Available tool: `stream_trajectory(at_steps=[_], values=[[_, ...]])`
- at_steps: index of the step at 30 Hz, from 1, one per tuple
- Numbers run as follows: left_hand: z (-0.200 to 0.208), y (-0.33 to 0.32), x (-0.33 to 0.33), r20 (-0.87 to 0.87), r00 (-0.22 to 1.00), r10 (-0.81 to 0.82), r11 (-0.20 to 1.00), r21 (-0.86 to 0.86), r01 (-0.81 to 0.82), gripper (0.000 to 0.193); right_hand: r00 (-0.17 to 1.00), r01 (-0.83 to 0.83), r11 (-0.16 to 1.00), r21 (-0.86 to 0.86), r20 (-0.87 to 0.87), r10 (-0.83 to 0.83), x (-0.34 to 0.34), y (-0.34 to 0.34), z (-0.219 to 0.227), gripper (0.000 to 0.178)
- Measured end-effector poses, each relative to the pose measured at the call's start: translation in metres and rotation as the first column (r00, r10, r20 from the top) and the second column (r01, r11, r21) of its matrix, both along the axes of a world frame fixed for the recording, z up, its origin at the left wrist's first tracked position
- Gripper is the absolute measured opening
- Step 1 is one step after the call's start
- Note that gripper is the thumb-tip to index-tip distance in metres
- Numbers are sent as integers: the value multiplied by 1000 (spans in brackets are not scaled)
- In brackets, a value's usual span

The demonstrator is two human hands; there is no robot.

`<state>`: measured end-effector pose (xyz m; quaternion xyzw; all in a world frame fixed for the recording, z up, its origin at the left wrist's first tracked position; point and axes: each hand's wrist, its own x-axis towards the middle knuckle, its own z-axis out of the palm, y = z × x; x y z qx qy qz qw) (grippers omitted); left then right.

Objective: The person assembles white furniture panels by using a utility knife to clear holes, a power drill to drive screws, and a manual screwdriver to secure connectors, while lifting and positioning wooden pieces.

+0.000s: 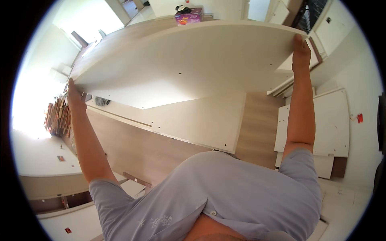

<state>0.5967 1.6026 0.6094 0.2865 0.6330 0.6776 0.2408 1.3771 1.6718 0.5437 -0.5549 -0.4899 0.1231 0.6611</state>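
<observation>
At far left, a heap of thin brownish strips (57, 118) is showing beyond my left forearm. My left hand (76, 96) is gripping the left end of a big white board (189, 56). Nearer my body, a short brown strip (136, 179) is lying on the floor (136, 140). The board is spanning the space between my arms, raised and tilted, partly hiding a second white panel (201, 122) that is lying below it, in my way. A purple box (188, 16) is sitting past the board's far edge. My right hand (301, 54) is clasping the board's right end; white sheets (319, 120) are resting farther right, by the wall (364, 132).
</observation>
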Motion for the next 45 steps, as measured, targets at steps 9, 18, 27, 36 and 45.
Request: stream_trajectory(at_steps=[9,18,27,36,45], values=[[-70,105,-37,-166,986,-13,985,166,41,66,999,-36,998,-51,18,37,16,67,-185,38],[-219,116,-31,133,990,-39,996,86,28,72,921,265,959,-99,322,-221,-46,52,-162,71],[-255,87,-7,152,966,-208,971,148,185,86,845,498,837,-229,347,-408,-41,-29,-289,74],[-277,37,-26,255,962,-100,995,50,90,83,818,100,945,-311,-515,-257,49,20,-242,69],[-268,84,-1,198,980,-5,967,-250,55,86,777,94,921,-378,-551,-306,122,62,-291,92]])
